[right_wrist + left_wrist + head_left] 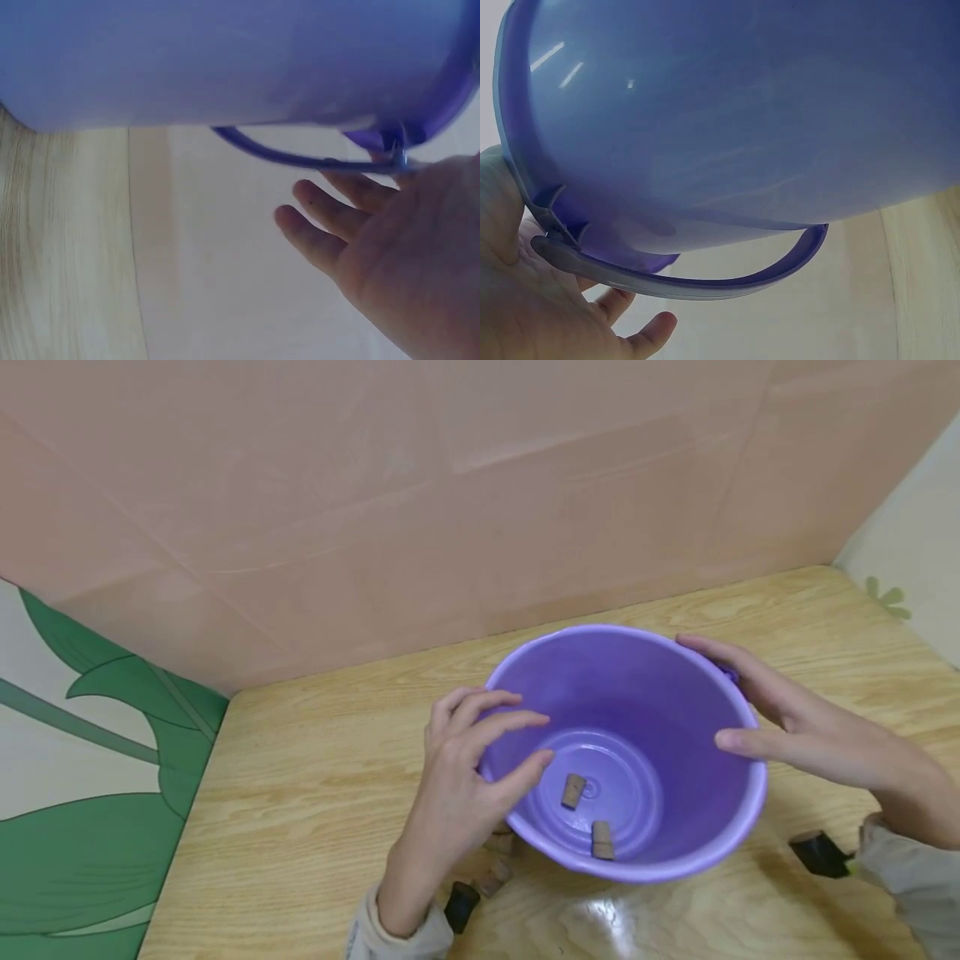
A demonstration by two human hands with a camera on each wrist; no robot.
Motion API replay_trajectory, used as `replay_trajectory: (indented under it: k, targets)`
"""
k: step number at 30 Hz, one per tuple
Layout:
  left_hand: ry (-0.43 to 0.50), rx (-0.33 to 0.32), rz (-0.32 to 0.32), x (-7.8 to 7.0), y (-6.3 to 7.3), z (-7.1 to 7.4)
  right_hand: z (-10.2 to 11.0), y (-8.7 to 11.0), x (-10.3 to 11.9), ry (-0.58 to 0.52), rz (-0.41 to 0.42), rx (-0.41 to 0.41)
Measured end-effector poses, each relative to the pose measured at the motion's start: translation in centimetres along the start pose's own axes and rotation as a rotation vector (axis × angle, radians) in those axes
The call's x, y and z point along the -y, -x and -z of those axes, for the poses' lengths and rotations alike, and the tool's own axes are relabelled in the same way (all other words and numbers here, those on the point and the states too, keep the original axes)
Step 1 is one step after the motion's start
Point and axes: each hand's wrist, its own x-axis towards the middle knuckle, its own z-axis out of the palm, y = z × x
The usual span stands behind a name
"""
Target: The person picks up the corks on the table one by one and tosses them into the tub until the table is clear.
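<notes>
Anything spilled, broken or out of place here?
No damage shows. Mildly odd: two brown cork-like pieces lie inside the purple bucket, while dark pieces lie loose on the wooden table outside, one near each sleeve.

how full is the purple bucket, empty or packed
Nearly empty: in the head view, only two corks show inside the purple bucket, lying apart on its bottom, which is otherwise mostly bare.

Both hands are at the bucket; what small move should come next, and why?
Perhaps close the left hand on the purple bucket: its fingers and thumb arch loosely over the rim, whereas the right hand has its thumb inside.
</notes>
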Motion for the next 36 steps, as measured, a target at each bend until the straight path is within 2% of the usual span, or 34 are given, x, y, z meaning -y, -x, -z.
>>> replay_trajectory:
  k: [5,9,16,21,30,36]
  targets:
    - [-0.002,-0.006,-0.002,0.0,0.0,0.0,-0.9,-0.4,1.2,0.071,-0.008,-0.098]
    - [-0.004,-0.012,-0.005,0.1,0.1,0.0,-1.3,-0.4,1.2,0.119,-0.022,-0.135]
    - [-0.003,-0.031,-0.006,0.2,0.2,0.0,-1.4,-0.3,1.1,0.173,-0.035,-0.122]
    - [-0.002,-0.07,-0.032,0.5,0.3,0.2,-1.4,-0.3,1.4,0.218,-0.029,-0.108]
    - [-0.028,-0.113,-0.037,1.2,0.5,1.5,-1.3,-0.4,1.4,0.23,-0.03,-0.104]
    - [-0.032,-0.11,-0.034,1.2,0.5,1.9,-1.3,-0.3,1.2,0.226,-0.024,-0.107]
